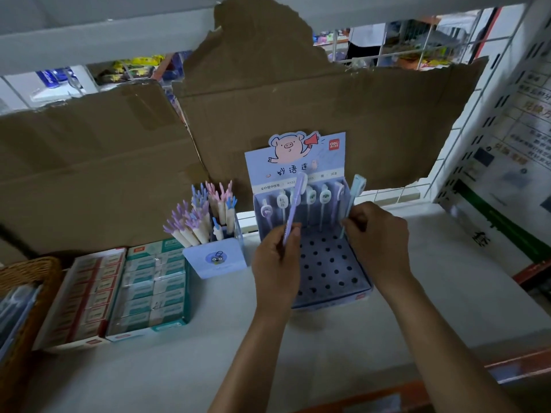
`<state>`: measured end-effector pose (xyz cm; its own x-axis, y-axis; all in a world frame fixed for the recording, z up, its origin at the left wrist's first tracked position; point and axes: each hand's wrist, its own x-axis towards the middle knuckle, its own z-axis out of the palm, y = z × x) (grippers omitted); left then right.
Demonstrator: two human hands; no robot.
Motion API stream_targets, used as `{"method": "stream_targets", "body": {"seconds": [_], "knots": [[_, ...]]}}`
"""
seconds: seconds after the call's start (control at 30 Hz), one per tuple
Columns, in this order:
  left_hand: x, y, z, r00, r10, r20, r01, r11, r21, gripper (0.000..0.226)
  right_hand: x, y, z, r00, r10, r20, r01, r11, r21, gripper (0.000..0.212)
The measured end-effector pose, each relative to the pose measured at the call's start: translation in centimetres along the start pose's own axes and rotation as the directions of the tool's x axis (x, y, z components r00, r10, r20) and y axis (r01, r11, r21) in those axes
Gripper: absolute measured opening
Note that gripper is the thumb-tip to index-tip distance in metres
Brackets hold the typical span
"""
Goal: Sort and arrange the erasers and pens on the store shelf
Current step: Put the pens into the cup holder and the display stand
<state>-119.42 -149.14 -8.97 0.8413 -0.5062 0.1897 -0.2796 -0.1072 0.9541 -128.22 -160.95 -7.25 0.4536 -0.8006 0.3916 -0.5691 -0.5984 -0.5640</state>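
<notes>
One wide-angle view only, from the person's head, facing forward and down at close range onto the white shelf (328,362). The pen display box (328,272) lies near centre, eraser boxes (155,281) at 8 o'clock, cardboard (89,174) across 12 o'clock.

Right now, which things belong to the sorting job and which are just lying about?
Job: purple pen in left hand, blue pen in right hand, pen display box, pen cup, red eraser box, green eraser box.
Lying about: wicker basket, cardboard sheets, wall poster.
</notes>
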Motion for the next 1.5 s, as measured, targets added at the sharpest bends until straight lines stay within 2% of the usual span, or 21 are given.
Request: {"method": "stream_targets", "body": {"seconds": [0.13,0.37,0.57,0.63,0.73,0.83,0.97,1.03,1.1,1.13,1.2,1.23,1.3,1.37,1.43,1.5], "knots": [[0.0,-1.4,0.4,0.996,0.087,0.014,-0.088,0.986,0.141,0.019,0.2,0.3,0.9,0.995,-0.080,-0.052,0.077,0.996,-0.045,0.011],[-0.7,-2.7,0.9,0.988,0.149,0.036,-0.153,0.971,0.186,0.021,0.2,0.2,1.9,0.988,-0.123,-0.094,0.118,0.991,-0.058,0.017],[-0.6,-3.1,1.0,0.988,0.151,0.041,-0.156,0.969,0.193,0.021,0.0,-0.1,2.4,0.995,-0.090,-0.031,0.086,0.992,-0.093,0.013],[-0.6,-3.2,0.9,0.988,0.149,0.043,-0.155,0.971,0.184,0.024,-0.3,0.1,2.9,0.998,-0.064,0.030,0.067,0.989,-0.134,0.011],[-0.5,-3.1,0.9,0.988,0.147,0.035,-0.151,0.971,0.187,0.033,-0.6,0.3,3.6,0.991,0.041,0.129,-0.011,0.976,-0.218,0.018],[-0.7,-2.9,0.9,0.991,0.130,0.040,-0.135,0.975,0.176,0.036,-0.6,-0.4,3.3,0.989,0.050,0.137,-0.020,0.977,-0.214,0.020],[-0.9,-2.7,0.8,0.990,0.134,0.051,-0.140,0.983,0.120,0.022,-1.0,-1.1,2.7,0.976,0.097,0.193,-0.056,0.977,-0.207,0.022],[-1.0,-2.4,0.7,0.990,0.130,0.059,-0.133,0.989,0.067,0.023,-1.6,-1.5,1.9,0.974,0.111,0.199,-0.072,0.978,-0.194,0.021],[-1.2,-1.8,0.6,0.986,0.135,0.098,-0.139,0.990,0.034,0.032,-2.2,-2.4,0.6,0.980,0.037,0.195,-0.023,0.997,-0.076,0.019],[-1.2,-1.6,0.5,0.981,0.144,0.130,-0.148,0.989,0.021,0.034,-2.5,-2.9,-0.1,0.979,0.016,0.205,-0.032,0.997,0.076,0.016],[-1.3,-1.1,0.4,0.966,0.160,0.203,-0.159,0.987,-0.020,0.030,-2.7,-4.0,-1.4,0.960,0.033,0.279,-0.151,0.898,0.414,0.012],[-1.4,-0.9,0.4,0.958,0.157,0.239,-0.153,0.988,-0.037,0.033,-2.7,-4.1,-1.6,0.952,0.038,0.305,-0.197,0.837,0.510,0.011],[-1.4,-0.7,0.4,0.945,0.145,0.294,-0.147,0.989,-0.015,0.044,-2.5,-4.0,-1.6,0.945,0.024,0.326,-0.212,0.803,0.556,0.010],[-1.2,-0.8,0.1,0.940,0.188,0.286,-0.221,0.971,0.087,0.048,-2.3,-3.8,-1.5,0.945,0.009,0.326,-0.203,0.798,0.567,0.011],[-1.0,-1.0,-0.4,0.942,0.281,0.185,-0.320,0.919,0.230,0.039,-1.9,-3.4,-1.7,0.965,0.017,0.261,-0.173,0.789,0.589,0.014],[-0.8,-1.0,-1.2,0.941,0.339,0.006,-0.320,0.884,0.340,0.025,-1.1,-2.9,-2.0,0.991,0.021,0.134,-0.090,0.842,0.532,0.014]]}}
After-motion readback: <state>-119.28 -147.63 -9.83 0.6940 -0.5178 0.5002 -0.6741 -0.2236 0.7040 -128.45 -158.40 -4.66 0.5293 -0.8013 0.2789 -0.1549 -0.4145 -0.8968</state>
